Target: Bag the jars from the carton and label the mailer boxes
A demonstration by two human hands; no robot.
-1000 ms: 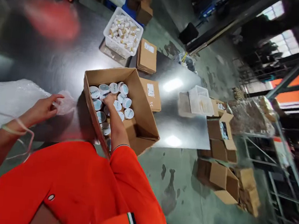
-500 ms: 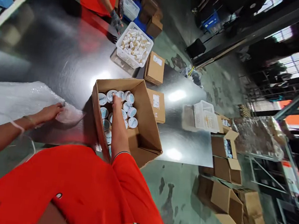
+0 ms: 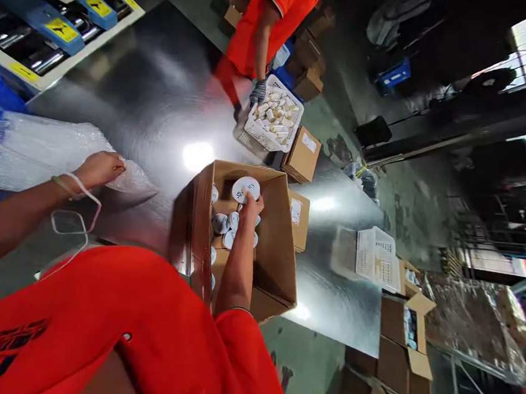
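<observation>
An open cardboard box (image 3: 278, 255) stands on the metal table, with several round jars (image 3: 219, 223) that have white printed lids inside. My right hand (image 3: 253, 205) reaches over it and grips one jar (image 3: 245, 189), its lid facing up near the box's far side. To the left, my left hand (image 3: 101, 169) is closed on the edge of a clear plastic bag (image 3: 51, 153) lying flat on the table. A white cord loops by the left wrist.
Beyond the box, a co-worker's gloved hand (image 3: 258, 92) touches a white basket (image 3: 269, 138) of small bottles. Flat cartons (image 3: 305, 154) lie right of it. An empty white basket (image 3: 379, 256) sits farther right. A roller conveyor (image 3: 50, 27) is at the upper left.
My right hand has lifted a jar up from among the others. My left hand stays on the bag. The view has shifted, and the co-worker's hand now touches the bottle basket.
</observation>
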